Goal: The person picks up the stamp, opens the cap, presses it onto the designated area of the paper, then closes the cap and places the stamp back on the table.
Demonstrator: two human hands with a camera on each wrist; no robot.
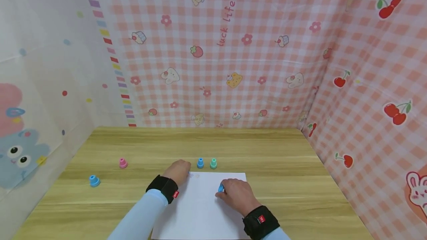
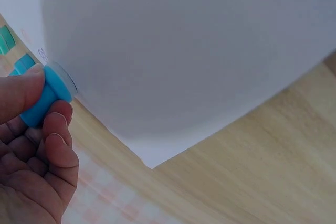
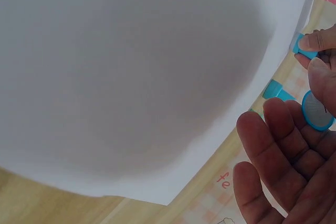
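Note:
My left hand (image 1: 178, 172) is at the far left corner of a white sheet of paper (image 1: 200, 210). Its thumb and fingers pinch a small blue stamp (image 2: 61, 85), whose pale round end faces the paper in the left wrist view. Over the right part of the sheet, my right hand (image 1: 239, 195) pinches another blue stamp (image 3: 317, 112); its pale round face shows in the right wrist view. Small faint marks, purple and orange, lie by the paper's far edge.
Just beyond the sheet stand a blue stamp (image 1: 200, 163) and a green stamp (image 1: 213, 163). A pink stamp (image 1: 123, 163) and a further blue one (image 1: 94, 180) are on the left of the wooden table (image 1: 287, 158). Printed cloth (image 1: 213, 66) hangs around the table.

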